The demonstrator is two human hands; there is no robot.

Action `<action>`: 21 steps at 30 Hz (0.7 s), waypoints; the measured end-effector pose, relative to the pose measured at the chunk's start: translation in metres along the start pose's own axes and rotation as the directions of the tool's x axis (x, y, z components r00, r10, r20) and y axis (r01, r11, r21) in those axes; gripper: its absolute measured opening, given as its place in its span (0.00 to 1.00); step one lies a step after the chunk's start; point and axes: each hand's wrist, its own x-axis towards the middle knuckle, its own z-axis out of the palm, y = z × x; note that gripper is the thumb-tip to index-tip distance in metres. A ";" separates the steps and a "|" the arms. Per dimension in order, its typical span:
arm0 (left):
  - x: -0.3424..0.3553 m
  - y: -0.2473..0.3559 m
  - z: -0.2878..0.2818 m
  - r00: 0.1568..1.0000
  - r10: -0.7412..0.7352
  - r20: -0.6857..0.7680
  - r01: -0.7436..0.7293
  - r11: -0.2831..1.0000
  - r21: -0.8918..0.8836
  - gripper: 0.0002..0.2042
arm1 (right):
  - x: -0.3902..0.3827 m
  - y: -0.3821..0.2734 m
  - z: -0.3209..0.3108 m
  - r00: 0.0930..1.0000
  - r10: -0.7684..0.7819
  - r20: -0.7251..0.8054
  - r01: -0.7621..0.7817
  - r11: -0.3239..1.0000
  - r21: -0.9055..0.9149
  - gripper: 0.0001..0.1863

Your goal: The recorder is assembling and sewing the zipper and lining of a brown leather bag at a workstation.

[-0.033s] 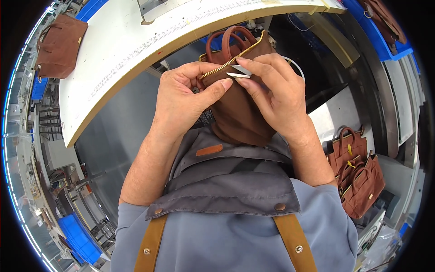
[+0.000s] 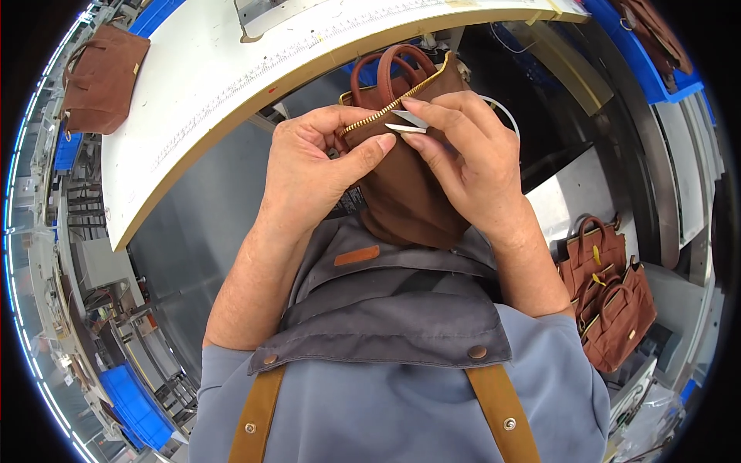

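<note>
left hand (image 2: 320, 166) pinches brown bag (image 2: 405, 193) taut by its zipper (image 2: 382, 114); right hand (image 2: 463, 154) grips snips (image 2: 407, 123) beside the zipper.

A: What garments does the operator wear?

B: A light blue short-sleeved shirt (image 2: 386, 417) under a grey fabric apron bib (image 2: 394, 309) bearing a small tan leather patch (image 2: 356, 255).

A: Fastenings?

B: Two tan leather straps (image 2: 258, 413), left and right, with round metal rivets (image 2: 477, 352). Both forearms are uncovered.
</note>
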 end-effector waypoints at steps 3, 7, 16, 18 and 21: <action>-0.001 0.002 0.000 1.000 -0.008 0.002 0.008 1.000 0.007 0.10 | -0.001 -0.001 0.000 1.000 0.019 0.010 -0.019 1.000 -0.009 0.16; -0.001 0.005 -0.002 0.998 -0.046 0.037 0.043 0.994 0.098 0.11 | 0.000 -0.001 0.000 1.000 0.000 0.002 0.000 1.000 -0.029 0.16; -0.002 0.007 -0.001 0.998 -0.056 0.033 0.052 0.992 0.118 0.10 | 0.000 -0.002 -0.001 1.000 0.001 0.021 0.000 0.998 -0.062 0.16; -0.002 0.008 -0.001 0.999 -0.043 0.033 0.039 0.992 0.116 0.10 | 0.000 -0.003 0.000 1.000 -0.013 0.009 0.014 0.998 -0.059 0.16; -0.003 0.009 -0.001 0.998 -0.053 0.035 0.048 0.992 0.119 0.10 | 0.000 -0.006 0.000 1.000 0.008 0.006 -0.007 0.996 -0.089 0.16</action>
